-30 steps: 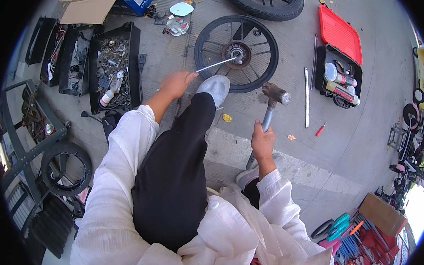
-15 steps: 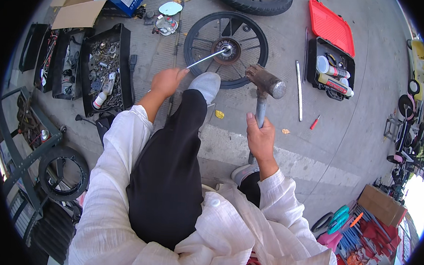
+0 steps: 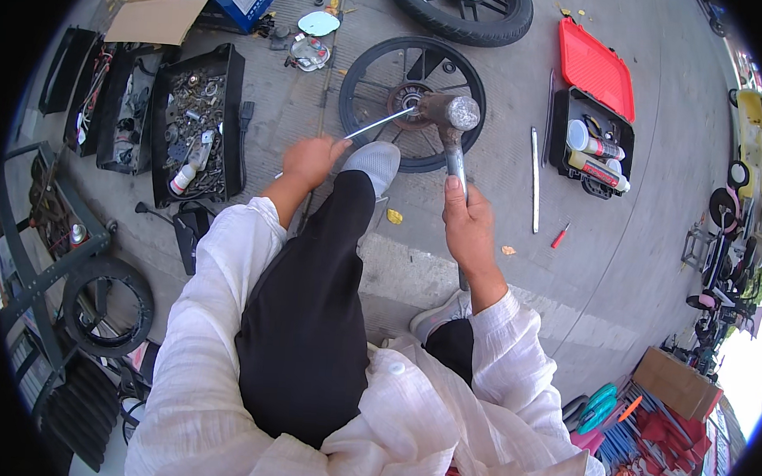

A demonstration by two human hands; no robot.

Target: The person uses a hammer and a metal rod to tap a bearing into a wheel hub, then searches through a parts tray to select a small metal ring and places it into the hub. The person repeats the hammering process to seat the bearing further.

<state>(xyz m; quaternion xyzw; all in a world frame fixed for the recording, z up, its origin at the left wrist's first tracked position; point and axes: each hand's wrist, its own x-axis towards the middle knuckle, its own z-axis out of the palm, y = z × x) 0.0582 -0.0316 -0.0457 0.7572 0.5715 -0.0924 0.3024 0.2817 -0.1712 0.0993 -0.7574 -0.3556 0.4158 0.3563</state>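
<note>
A thin metal rod (image 3: 378,123) is pinched in the left hand (image 3: 310,161) w/ its tip set on the hub of the wheel (image 3: 412,102) lying flat on the floor, foot (image 3: 373,164) pressed at the wheel's near rim to steady it, while the hammer (image 3: 452,130) is gripped by the right hand (image 3: 468,225), head right at the rod's end by the hub.

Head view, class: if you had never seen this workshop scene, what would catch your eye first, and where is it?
First, the hammer in the right hand, its head at the hub of the black spoked wheel lying flat on the concrete at top centre. The left hand holds a thin metal rod aimed at that hub, beside the person's grey shoe. To the right lies an open red-lidded tool case.
</note>
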